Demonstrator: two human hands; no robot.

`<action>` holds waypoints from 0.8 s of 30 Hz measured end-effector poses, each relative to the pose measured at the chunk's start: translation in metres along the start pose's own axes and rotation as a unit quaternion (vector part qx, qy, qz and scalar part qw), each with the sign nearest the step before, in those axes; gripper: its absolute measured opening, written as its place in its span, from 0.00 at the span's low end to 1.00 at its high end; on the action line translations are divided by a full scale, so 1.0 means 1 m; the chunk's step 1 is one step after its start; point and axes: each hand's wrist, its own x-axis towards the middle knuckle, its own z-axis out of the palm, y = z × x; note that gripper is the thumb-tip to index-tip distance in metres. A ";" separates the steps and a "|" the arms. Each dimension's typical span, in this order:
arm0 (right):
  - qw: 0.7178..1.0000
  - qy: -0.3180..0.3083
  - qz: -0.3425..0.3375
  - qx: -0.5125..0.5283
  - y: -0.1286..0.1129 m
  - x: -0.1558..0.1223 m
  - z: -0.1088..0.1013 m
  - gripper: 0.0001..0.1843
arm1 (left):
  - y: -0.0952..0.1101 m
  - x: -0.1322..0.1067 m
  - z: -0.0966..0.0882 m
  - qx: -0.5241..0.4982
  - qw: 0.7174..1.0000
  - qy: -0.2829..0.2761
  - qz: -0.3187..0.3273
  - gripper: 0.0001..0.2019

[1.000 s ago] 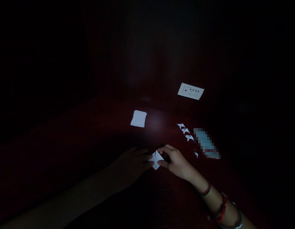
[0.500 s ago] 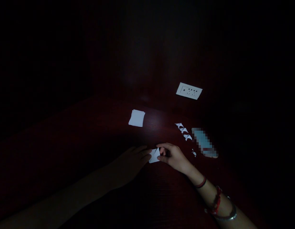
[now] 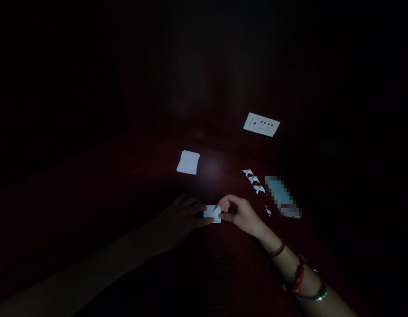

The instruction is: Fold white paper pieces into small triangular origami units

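Observation:
A small white folded paper [image 3: 212,213] lies on the dark red table [image 3: 131,176] between both my hands. My left hand [image 3: 180,218] is in shadow, its fingertips pressed on the paper's left edge. My right hand [image 3: 240,214] pinches the paper's right edge with thumb and fingers closed. Red bands and a metal bangle sit on my right wrist.
A small stack of white paper squares [image 3: 188,162] lies farther back. Three folded paper pieces [image 3: 253,179] sit in a row to the right, beside a blurred flat object [image 3: 282,197]. A tiny paper scrap [image 3: 268,211] and a white socket plate [image 3: 261,124] are also there. The surroundings are very dark.
The paper between my hands went from a diamond shape to a flatter rectangle. Both hands shifted slightly up and left.

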 end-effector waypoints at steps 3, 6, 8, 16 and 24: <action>0.999 0.001 -0.022 -0.038 -0.003 -0.001 -0.002 0.04 | 0.000 -0.001 0.000 0.000 1.000 -0.010 0.001 0.26; 0.997 0.013 -0.028 -0.069 -0.005 -0.002 -0.003 0.02 | -0.002 -0.002 0.002 -0.001 1.000 -0.024 -0.003 0.25; 0.995 0.019 -0.041 -0.090 -0.006 -0.003 -0.003 0.02 | -0.002 -0.001 0.003 -0.002 1.000 -0.024 -0.006 0.25; 0.986 -0.060 -0.111 -0.113 -0.010 -0.005 -0.007 0.03 | 0.000 -0.002 0.001 -0.019 1.000 -0.014 -0.019 0.23; 0.961 -0.094 -0.195 -0.173 -0.010 -0.005 -0.011 0.07 | 0.001 -0.002 -0.001 -0.030 0.999 -0.008 -0.021 0.23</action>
